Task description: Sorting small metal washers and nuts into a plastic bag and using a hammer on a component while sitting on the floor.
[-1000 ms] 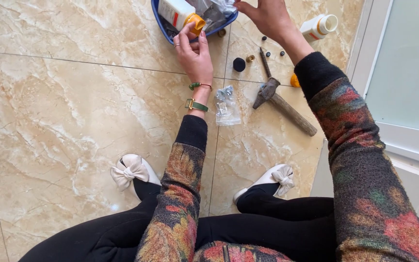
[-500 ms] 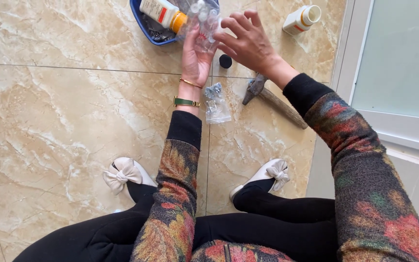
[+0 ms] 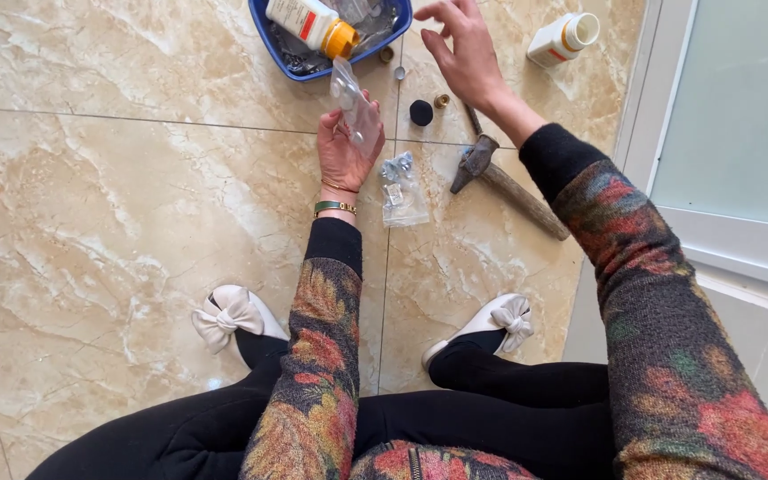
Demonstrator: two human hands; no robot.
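Nearest, at centre frame, the left hand (image 3: 341, 151) grips a small clear plastic bag (image 3: 355, 107), holding it upright above the tiled floor (image 3: 135, 222). Just right of it a second clear bag of small hardware (image 3: 399, 187) lies on the floor, apparently not yet taken up, and a hammer (image 3: 500, 178) rests beside that. Further up, the right hand (image 3: 464, 49) hovers with fingers spread and empty over loose small parts (image 3: 421, 112). At the top edge a blue tray (image 3: 264, 31) holds a white bottle with an orange cap (image 3: 313, 25); sorting looks unfinished.
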